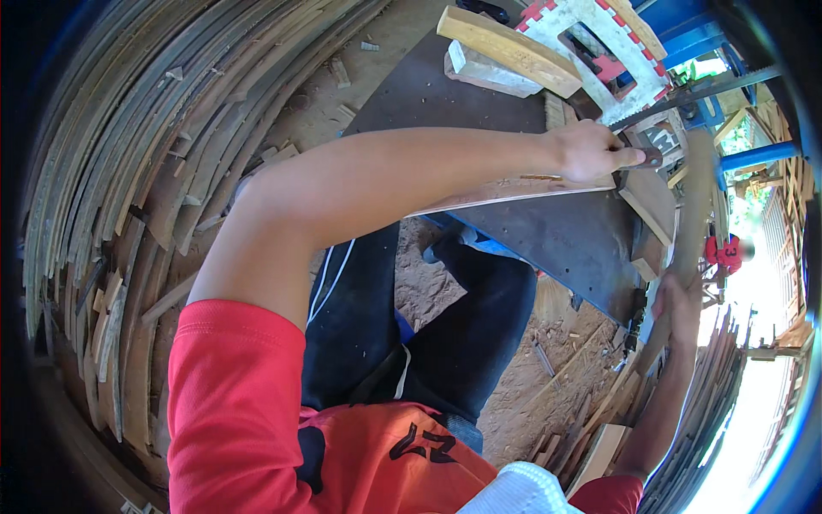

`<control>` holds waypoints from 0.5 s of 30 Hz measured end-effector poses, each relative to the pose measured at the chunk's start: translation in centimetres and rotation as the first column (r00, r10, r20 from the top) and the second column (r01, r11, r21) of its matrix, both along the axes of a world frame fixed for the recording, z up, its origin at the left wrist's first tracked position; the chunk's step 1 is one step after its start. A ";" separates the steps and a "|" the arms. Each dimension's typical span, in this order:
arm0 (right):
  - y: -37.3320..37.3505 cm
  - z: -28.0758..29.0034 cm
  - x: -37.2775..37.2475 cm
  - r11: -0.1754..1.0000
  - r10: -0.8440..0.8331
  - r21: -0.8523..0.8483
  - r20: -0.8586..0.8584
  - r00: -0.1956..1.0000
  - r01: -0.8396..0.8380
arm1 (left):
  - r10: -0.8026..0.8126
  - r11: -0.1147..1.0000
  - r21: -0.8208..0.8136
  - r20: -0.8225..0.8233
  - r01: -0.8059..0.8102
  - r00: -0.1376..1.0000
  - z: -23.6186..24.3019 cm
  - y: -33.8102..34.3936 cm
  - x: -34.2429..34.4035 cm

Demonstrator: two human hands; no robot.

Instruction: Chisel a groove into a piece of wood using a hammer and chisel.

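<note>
The left hand presses flat, fingers extended, on a thin pale wooden board lying across a dark grey metal saw table, close to the band-saw blade. The right hand is closed around a long, weathered, curved wooden slat held upright at the table's right edge. Around the bench lies a sandy dirt floor strewn with offcuts, a big stack of curved grey wooden slats on the left, a pale wood block on the table, and blue machine framing to the right.
</note>
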State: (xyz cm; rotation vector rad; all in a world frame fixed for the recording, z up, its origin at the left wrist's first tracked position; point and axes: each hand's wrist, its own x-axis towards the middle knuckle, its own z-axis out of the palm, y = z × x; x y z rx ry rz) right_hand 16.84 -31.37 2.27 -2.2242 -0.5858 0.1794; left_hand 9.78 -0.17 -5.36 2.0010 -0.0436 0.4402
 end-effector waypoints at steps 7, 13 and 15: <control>0.2 -0.2 1.2 0.974 -0.121 0.177 -0.108 0.987 0.139 | -0.019 1.000 -0.007 0.049 0.019 0.999 -0.3 0.1 0.7; 0.8 0.2 -2.0 0.999 0.004 -0.048 -0.056 0.998 -0.007 | 0.026 1.000 -0.010 0.098 -0.025 0.995 -1.5 0.2 0.6; -0.1 0.0 0.0 0.999 -0.050 0.006 -0.105 0.993 0.051 | -0.008 0.998 -0.062 0.053 0.012 0.999 -0.7 -0.1 0.3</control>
